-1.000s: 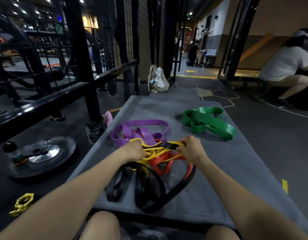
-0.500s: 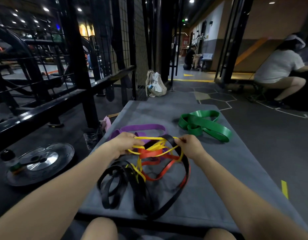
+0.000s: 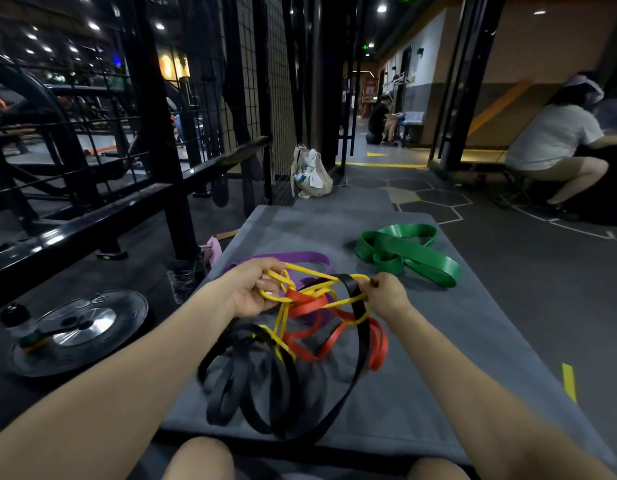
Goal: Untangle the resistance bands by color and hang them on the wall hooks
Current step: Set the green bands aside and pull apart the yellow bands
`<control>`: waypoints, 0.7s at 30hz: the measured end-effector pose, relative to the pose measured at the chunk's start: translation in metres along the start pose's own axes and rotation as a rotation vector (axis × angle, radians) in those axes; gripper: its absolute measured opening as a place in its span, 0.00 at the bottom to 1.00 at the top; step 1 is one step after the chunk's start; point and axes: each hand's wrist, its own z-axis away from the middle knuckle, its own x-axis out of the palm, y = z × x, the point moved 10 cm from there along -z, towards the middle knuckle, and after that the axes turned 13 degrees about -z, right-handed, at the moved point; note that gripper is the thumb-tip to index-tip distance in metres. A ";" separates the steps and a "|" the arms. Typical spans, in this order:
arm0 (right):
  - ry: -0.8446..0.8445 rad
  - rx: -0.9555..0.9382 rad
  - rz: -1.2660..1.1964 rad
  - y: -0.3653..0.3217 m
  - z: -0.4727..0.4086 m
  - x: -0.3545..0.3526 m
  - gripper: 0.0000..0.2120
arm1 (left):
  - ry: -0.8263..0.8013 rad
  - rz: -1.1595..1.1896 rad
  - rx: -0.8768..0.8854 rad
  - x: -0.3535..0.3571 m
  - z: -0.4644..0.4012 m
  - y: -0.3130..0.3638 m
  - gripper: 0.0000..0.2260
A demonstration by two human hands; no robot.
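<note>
A knot of resistance bands hangs between my hands above the grey mat (image 3: 473, 358). My left hand (image 3: 251, 289) grips loops of the thin yellow band (image 3: 310, 271), and my right hand (image 3: 386, 296) pinches the same yellow band where a black band (image 3: 359, 306) crosses it. An orange-red band (image 3: 334, 337) is threaded through the yellow one. The black band's coils (image 3: 258, 386) trail down onto the mat near my knees. A purple band (image 3: 300, 256) lies partly hidden behind my left hand. The green band (image 3: 411, 252) lies apart at the mat's far right.
A black rack frame (image 3: 92, 216) and wire mesh panel (image 3: 272, 98) run along the left. A weight plate (image 3: 85, 327) with a bottle (image 3: 19, 323) lies on the floor at left. A beige bag (image 3: 310, 174) stands beyond the mat. A seated person (image 3: 556, 140) is at right.
Both hands have lifted the tangle and drawn apart, stretching the yellow band between them. More of the black and orange-red loops now hang off the mat.
</note>
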 end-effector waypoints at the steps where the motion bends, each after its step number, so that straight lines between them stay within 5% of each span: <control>1: 0.021 0.022 -0.061 0.001 -0.001 -0.005 0.13 | 0.006 -0.133 0.005 -0.003 0.003 0.001 0.15; 4: 0.051 0.035 -0.226 -0.002 0.002 -0.013 0.16 | 0.275 -0.912 0.114 -0.029 0.008 0.020 0.14; 6: 0.040 0.009 -0.231 -0.007 0.005 -0.010 0.15 | 0.508 -1.161 0.234 -0.038 0.013 0.041 0.11; 8: 0.058 -0.006 -0.216 -0.008 0.007 -0.010 0.12 | 0.521 -1.026 0.264 -0.035 0.012 0.041 0.11; 12: 0.034 -0.030 -0.118 -0.007 0.010 -0.011 0.10 | 0.220 -0.229 0.036 -0.010 0.000 0.001 0.11; 18: 0.124 -0.344 0.160 -0.051 0.028 -0.015 0.12 | 0.184 -0.105 0.067 0.007 -0.002 0.008 0.14; 21: -0.069 -0.585 0.171 -0.096 0.055 0.016 0.09 | 0.156 -0.070 0.075 0.015 0.001 0.011 0.12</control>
